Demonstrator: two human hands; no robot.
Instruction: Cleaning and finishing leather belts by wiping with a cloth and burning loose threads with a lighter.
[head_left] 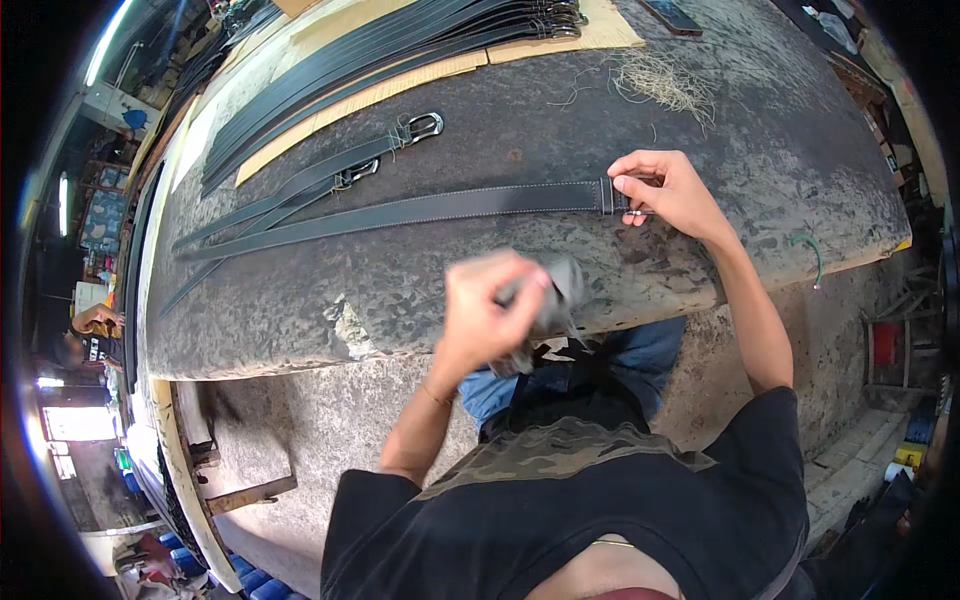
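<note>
A black leather belt (420,207) with pale stitching along its edges lies stretched across the table. My right hand (672,192) is closed on its buckle end, thumb and fingers pinching near the loop; the buckle is mostly hidden by the fingers. Smeared by motion, my left hand (490,305) is closed around a crumpled grey cloth (566,285), above the table's near edge and below the belt. Two more black belts (300,183) with silver buckles lie crossed just beyond the stretched one, thread tied near their buckles.
A stack of black belts (400,45) rests on tan cardboard (610,25) at the far side of the worn dark table (270,310). Loose pale threads (665,85) lie in a tangle, near a phone (670,15). A green cord (812,255) hangs at the right edge. Another person (95,330) is far left.
</note>
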